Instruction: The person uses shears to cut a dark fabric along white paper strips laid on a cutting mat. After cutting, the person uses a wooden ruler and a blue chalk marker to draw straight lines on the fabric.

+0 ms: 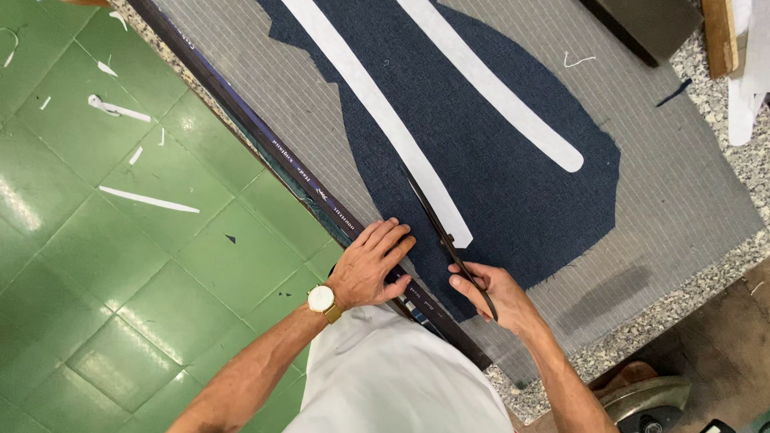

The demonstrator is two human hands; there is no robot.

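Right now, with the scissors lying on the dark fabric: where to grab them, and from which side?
At the handle end, from the table's near edge. The scissors lie with blades pointing away across the navy fabric beside the white paper strip, and the loops sit under the right hand. The left hand presses the fabric flat beside them.

Bright, even light from above; glare patches shine on the green floor (pixel 137 256) tiles, and the picture is sharp.
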